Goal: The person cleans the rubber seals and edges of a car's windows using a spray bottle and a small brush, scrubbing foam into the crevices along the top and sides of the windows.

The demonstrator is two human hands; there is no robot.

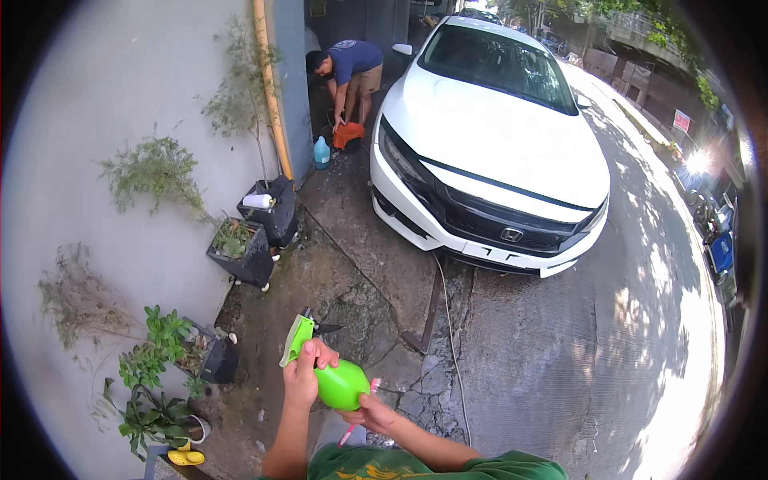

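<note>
Green spray bottle (342,384) — neck and base partly covered by hands (306,374).

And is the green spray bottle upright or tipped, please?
The spray bottle is tipped: the downward view shows it side-on, trigger head toward the upper left.

Spray bottle (344,387) before the car (504,136)

A silver badge (512,234) marks the white car's (512,152) nose; the red-and-white roadside sign (681,121) and print (346,45) on the blue shirt (364,60) are too small to read.
</note>
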